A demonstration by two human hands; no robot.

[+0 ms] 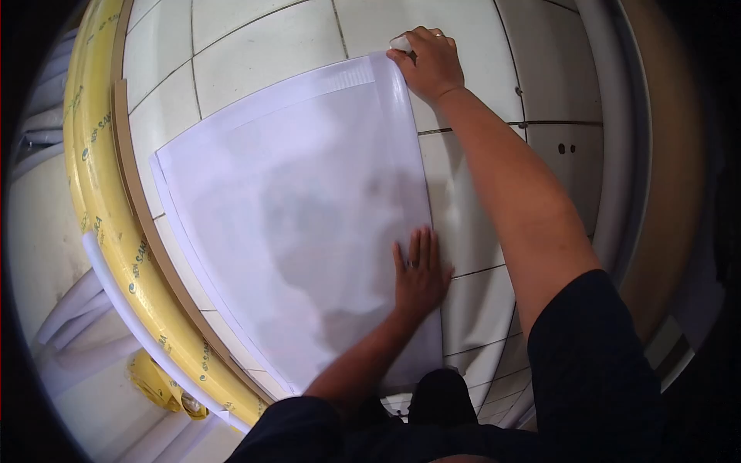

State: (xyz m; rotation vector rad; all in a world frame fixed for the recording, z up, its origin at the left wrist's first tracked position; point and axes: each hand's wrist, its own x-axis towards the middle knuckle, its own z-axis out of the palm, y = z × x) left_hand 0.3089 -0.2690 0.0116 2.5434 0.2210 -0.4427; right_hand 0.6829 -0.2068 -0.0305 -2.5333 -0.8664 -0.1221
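A large white sheet [231, 224], glossy and with folded-over borders, lies flat on the tiled floor. My left hand [421, 278] presses on its right border near me, palm down with the fingers stretched out. At the far right corner of the sheet, my right hand [436, 65] is closed round a small whitish, partly see-through thing [401, 44]. My fingers cover much of that thing, so its kind cannot be made out. The right hand's lower fingers touch or nearly touch the sheet's corner. Dark shadows of my body fall across the sheet.
White floor tiles [262, 42] with dark joints surround the sheet. Along the left lies a long roll in yellow printed wrapping [100, 185], with a brown strip [127, 162] beside it. White rolls [77, 305] lie farther left. A long pale roll or edge [617, 139] runs down the right side.
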